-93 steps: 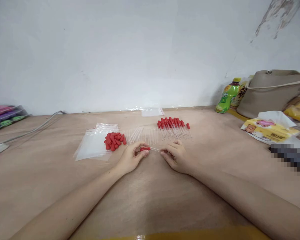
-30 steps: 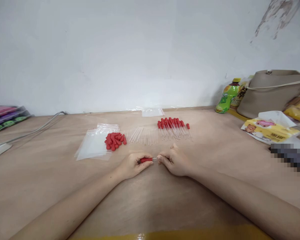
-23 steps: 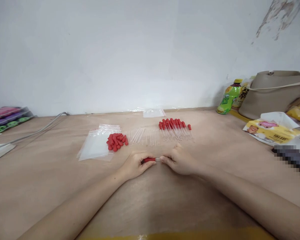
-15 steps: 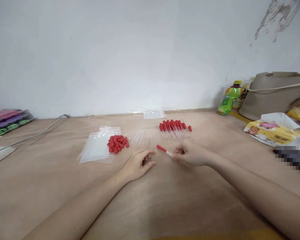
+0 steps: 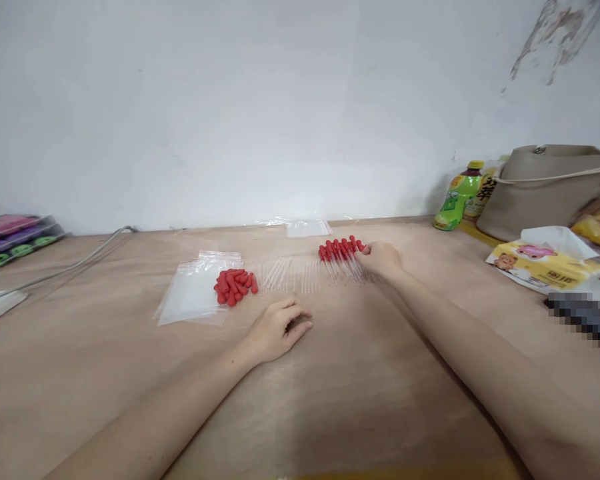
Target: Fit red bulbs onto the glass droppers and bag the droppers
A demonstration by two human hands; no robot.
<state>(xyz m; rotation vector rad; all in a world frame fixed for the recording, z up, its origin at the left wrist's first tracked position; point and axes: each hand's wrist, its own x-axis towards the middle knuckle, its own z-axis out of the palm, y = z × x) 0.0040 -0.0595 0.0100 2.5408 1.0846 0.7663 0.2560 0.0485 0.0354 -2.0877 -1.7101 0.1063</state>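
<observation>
My left hand [image 5: 280, 330] rests on the table, thumb and fingers loosely curved apart, with nothing between them. Ahead of it lie loose clear dropper tubes [image 5: 280, 273] and a heap of red rubber bulbs [image 5: 233, 287]. At the right end of a row of red-topped droppers [image 5: 341, 253], my right hand [image 5: 380, 259] is closed in a pinch. A red bulb shows at its fingertips; the rest of that dropper is mostly hidden by the hand. Clear zip bags [image 5: 187, 293] lie partly under the bulb heap.
Another clear bag [image 5: 307, 229] lies by the wall. To the right are a green bottle [image 5: 457, 197], a grey-beige handbag [image 5: 540, 190], a yellow tissue pack [image 5: 545, 260] and a pixelated dark object [image 5: 585, 320]. On the left are a cable [image 5: 95, 250] and colourful packaged items [image 5: 17, 240].
My right hand has moved away from me, carrying the red-topped dropper from in front of my left hand to the right end of the dropper row. My left hand has stayed put.
</observation>
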